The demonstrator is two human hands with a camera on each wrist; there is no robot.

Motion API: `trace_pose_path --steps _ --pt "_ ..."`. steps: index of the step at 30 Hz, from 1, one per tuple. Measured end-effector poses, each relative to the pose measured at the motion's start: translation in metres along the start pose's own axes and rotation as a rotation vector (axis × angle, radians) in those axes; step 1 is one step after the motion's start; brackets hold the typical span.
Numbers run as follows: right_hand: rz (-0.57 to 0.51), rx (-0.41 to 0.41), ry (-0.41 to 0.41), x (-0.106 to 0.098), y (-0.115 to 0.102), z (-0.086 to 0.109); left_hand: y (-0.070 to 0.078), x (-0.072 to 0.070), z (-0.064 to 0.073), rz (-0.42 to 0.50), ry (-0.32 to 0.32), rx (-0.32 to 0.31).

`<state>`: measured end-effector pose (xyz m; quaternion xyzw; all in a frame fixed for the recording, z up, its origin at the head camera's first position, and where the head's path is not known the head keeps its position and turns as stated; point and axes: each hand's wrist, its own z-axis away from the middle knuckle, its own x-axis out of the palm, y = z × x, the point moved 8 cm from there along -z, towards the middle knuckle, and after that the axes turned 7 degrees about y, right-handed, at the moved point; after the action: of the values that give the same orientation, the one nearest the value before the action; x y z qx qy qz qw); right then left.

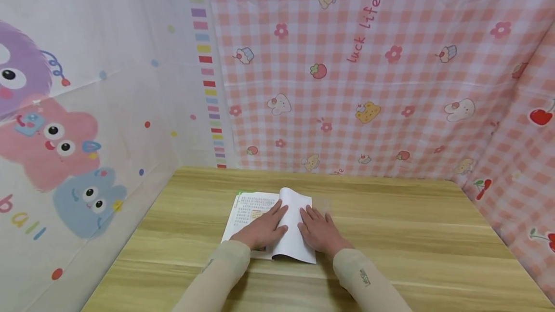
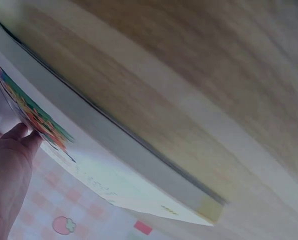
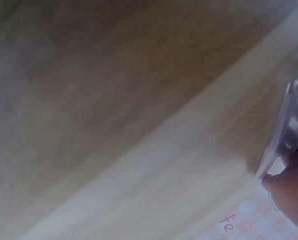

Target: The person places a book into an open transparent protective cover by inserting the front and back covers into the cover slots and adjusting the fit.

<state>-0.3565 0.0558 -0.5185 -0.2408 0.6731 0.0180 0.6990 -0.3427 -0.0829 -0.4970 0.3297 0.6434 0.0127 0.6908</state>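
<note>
Has opened book (image 1: 244, 208) on wooden table (image 1: 412, 240); at the book's right side, touches white sheet (image 1: 296, 240) with left hand (image 1: 262, 230) and right hand (image 1: 322, 232), both released, with fingers almost straight.

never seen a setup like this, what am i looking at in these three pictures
There's no machine: a person works bare-handed. The wide picture comes from a head-worn camera; the two slanted close-ups from left and right wrist cameras. On the wooden table lies an open book, a printed page showing at left and a white sheet toward the right. The left hand and right hand touch opposite sides of that sheet, fingers mostly straight; neither appears to grip anything.
</note>
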Motion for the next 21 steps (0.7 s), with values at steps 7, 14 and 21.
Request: trace_pose_path --steps 7,14,21 --pt "0.008 -0.004 -0.004 -0.001 0.0 0.001 -0.004 0.001 0.001 0.047 -0.011 -0.051" --pt "0.006 -0.013 0.017 -0.005 -0.003 0.003 0.005 -0.003 0.002 0.021 -0.004 -0.007" --pt "-0.006 -0.004 0.021 -0.005 -0.003 0.004 0.008 -0.004 0.0 -0.049 0.005 0.006"
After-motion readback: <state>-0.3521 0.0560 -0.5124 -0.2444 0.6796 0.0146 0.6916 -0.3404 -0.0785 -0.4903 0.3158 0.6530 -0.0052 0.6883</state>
